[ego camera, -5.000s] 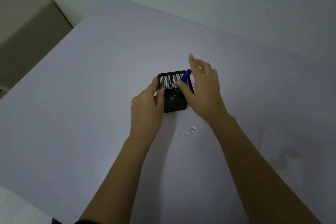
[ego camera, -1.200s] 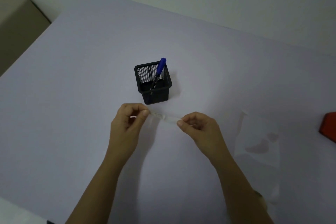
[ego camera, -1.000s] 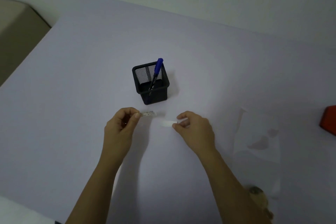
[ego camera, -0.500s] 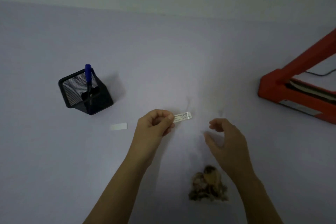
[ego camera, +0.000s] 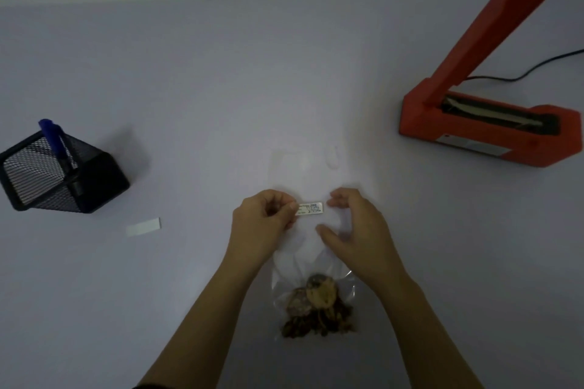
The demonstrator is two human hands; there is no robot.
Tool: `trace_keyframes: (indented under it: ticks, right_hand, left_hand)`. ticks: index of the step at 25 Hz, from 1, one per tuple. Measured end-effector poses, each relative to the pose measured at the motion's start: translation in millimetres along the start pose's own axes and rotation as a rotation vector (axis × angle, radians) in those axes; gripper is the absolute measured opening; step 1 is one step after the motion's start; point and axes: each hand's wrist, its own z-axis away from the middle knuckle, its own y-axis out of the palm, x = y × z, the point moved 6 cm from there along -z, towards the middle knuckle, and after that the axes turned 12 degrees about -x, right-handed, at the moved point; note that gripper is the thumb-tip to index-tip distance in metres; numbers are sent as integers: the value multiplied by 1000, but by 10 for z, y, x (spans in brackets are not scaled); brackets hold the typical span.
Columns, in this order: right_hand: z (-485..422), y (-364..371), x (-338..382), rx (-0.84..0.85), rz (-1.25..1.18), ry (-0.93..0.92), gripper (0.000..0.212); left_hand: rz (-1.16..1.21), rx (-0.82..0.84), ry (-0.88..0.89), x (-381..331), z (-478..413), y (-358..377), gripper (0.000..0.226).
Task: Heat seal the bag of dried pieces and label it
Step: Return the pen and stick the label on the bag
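Note:
A clear plastic bag (ego camera: 303, 174) lies flat on the white table, its brown dried pieces (ego camera: 317, 306) bunched at the near end. My left hand (ego camera: 264, 224) pinches the left end of a small written label (ego camera: 311, 208) and holds it just above the middle of the bag. My right hand (ego camera: 354, 227) hovers over the bag to the right of the label, fingers curled and apart, holding nothing. The red heat sealer (ego camera: 486, 133) stands at the right with its arm raised.
A black mesh pen holder (ego camera: 60, 177) with a blue pen (ego camera: 52, 136) stands at the left. A white backing strip (ego camera: 143, 227) lies on the table near it. The sealer's black cable (ego camera: 537, 65) runs off to the right.
The label's backing was peeled off and dropped by the pen holder. My view swung right. Both hands moved over the bag, the left still holding the label.

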Motion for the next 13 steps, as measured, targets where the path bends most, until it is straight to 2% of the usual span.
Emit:
trace_keyframes:
  ticks: [5,9,13]
  right_hand:
    - [20,13,-49,-4,-9,-55,39]
    - [40,16,-48,-22,22,-222,26]
    - [100,40,-118,-73,63,-288,22]
  left_hand:
    - [-31,-1,2,17,-3,32,8]
    - [-107,-24,65,-13,20,40,9]
    - [-170,-59,120,-39,42,54,8]
